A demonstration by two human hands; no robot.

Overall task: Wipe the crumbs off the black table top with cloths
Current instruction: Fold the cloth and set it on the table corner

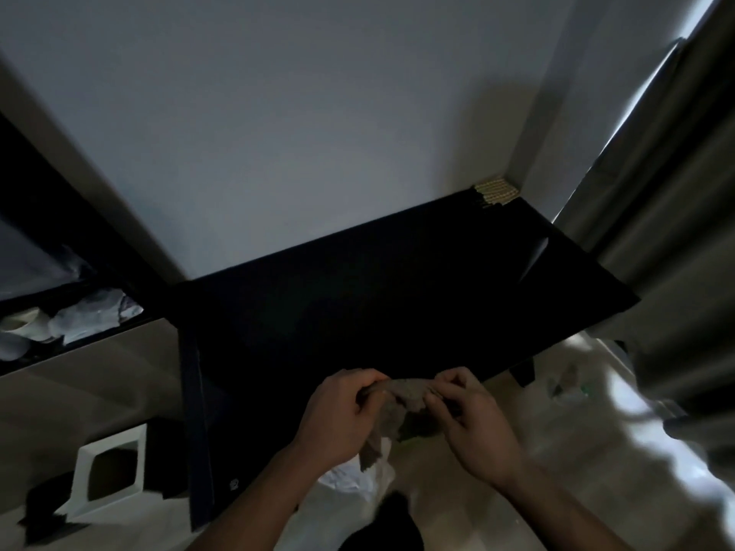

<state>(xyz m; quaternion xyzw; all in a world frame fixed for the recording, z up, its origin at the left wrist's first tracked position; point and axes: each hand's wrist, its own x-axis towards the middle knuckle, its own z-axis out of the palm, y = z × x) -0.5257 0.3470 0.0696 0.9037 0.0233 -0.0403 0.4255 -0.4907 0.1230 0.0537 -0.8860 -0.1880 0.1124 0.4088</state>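
Note:
The black table top (pixel 378 288) fills the middle of the view, its surface dark, and no crumbs show on it in this dim light. At its near edge both hands hold a crumpled grey-brown cloth (pixel 401 403). My left hand (pixel 342 415) grips the cloth's left part, and a loose end hangs down below it. My right hand (pixel 473 423) pinches the cloth's right edge between thumb and fingers. The cloth is held just off the table's front edge, above the floor.
A shelf with white bundles (pixel 71 320) stands at the left. A white square-framed box (pixel 107 475) sits on the floor at lower left. A curtain (pixel 656 216) hangs at the right. A woven mat piece (pixel 495 192) lies at the table's far corner. A white bag (pixel 358 487) lies below my hands.

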